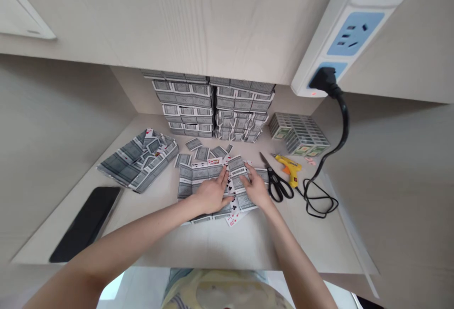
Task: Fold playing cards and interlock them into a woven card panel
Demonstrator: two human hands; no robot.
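A panel of joined playing cards, mostly backs up, lies on the table in front of me. My left hand rests on its middle with fingers stretched out, beside a strip of face-up club cards. On the right part of the panel, my right hand presses down with fingers apart, touching a column of back-up cards. A red face-up card pokes out below the near edge. Several loose cards lie just beyond the panel.
Left stands a card-built tray with loose cards, near a black phone-like slab. Stacked card boxes rise behind; card decks sit back right. Black-handled scissors and a yellow glue gun lie right, its cord reaching the power strip.
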